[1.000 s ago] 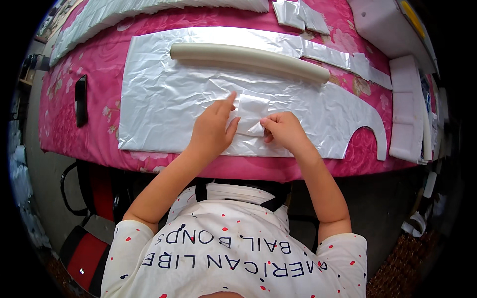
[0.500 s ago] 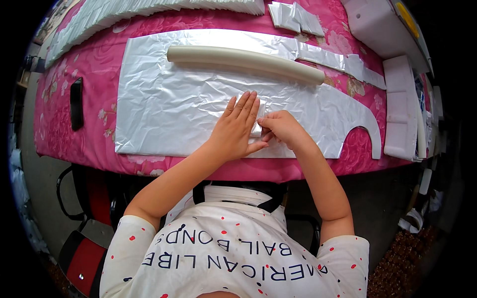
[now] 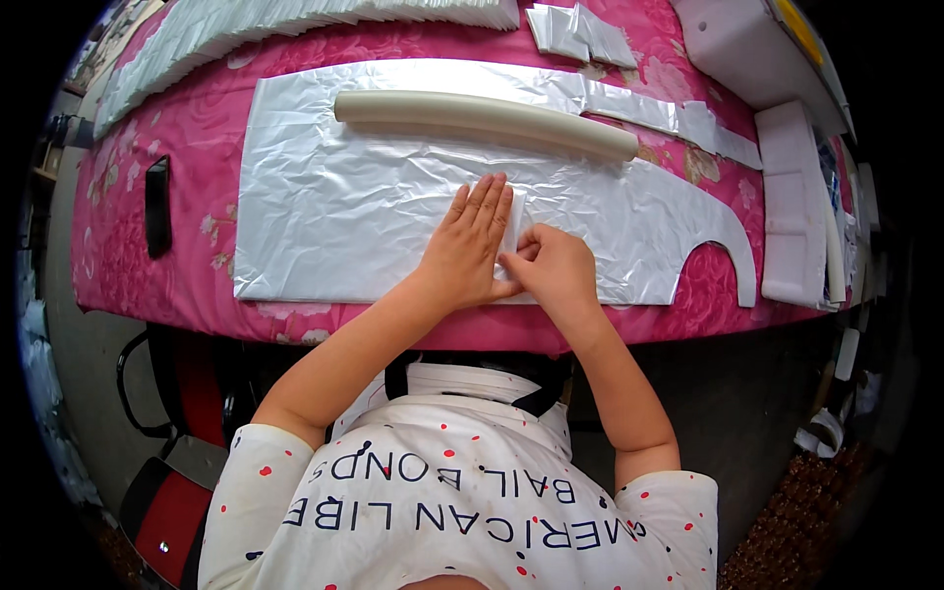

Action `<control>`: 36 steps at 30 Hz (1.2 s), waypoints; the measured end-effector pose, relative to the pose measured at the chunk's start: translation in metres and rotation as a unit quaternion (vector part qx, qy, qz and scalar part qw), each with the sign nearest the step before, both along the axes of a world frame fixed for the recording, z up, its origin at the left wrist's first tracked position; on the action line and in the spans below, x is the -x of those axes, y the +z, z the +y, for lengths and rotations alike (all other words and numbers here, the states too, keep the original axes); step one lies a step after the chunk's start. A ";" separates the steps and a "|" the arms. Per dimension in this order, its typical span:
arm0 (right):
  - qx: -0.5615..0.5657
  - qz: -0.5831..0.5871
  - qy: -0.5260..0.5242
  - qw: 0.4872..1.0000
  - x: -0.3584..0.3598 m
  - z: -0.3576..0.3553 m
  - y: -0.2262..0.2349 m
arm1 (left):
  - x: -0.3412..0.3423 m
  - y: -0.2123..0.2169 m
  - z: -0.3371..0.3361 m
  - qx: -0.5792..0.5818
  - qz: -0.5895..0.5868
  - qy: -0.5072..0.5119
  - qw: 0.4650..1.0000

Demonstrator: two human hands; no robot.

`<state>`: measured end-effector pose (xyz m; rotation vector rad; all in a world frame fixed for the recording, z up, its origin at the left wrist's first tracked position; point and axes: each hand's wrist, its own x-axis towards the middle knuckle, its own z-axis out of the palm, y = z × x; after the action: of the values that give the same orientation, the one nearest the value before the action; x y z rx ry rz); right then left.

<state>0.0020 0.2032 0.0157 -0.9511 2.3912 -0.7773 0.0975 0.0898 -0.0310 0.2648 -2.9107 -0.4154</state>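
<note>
A large silver foil sheet (image 3: pixel 354 206) lies flat on a pink flowered tablecloth (image 3: pixel 197 275), with a curved notch cut at its right end. My left hand (image 3: pixel 470 246) lies flat, fingers together, pressing on a small folded white piece (image 3: pixel 513 221) near the sheet's front edge. My right hand (image 3: pixel 556 270) is beside it, its fingertips pinching the near edge of that same piece. A long cream foam tube (image 3: pixel 482 118) rests across the sheet's far side.
A black phone-like object (image 3: pixel 156 205) lies at the table's left. Stacks of silver sheets (image 3: pixel 295 25) sit at the back, small folded pieces (image 3: pixel 580 29) further right. White foam blocks (image 3: pixel 792 206) stand at the right edge. A red and black chair (image 3: pixel 172 492) is lower left.
My left hand has gone from fingering the small piece to lying flat over it. The small piece looks narrower, folded. My right hand stayed at its edge.
</note>
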 end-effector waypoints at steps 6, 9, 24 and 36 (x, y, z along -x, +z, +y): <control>-0.021 0.185 0.055 0.981 0.000 0.006 0.009 | -0.017 0.005 -0.006 -0.088 0.124 0.032 0.988; 0.079 0.314 0.174 0.930 -0.001 -0.007 -0.004 | -0.052 0.009 -0.012 -0.169 0.190 0.066 0.965; 0.045 0.146 0.259 0.954 -0.053 -0.029 -0.041 | -0.196 0.021 0.027 -0.748 -0.041 0.332 0.573; 0.158 -0.003 0.420 0.894 -0.091 -0.021 0.028 | -0.174 0.060 0.016 -0.410 -0.030 0.227 0.883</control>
<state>0.0927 0.1821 0.0433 -1.9068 1.5776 -0.7966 0.2719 0.1057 0.0294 1.0508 -2.4129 -1.5283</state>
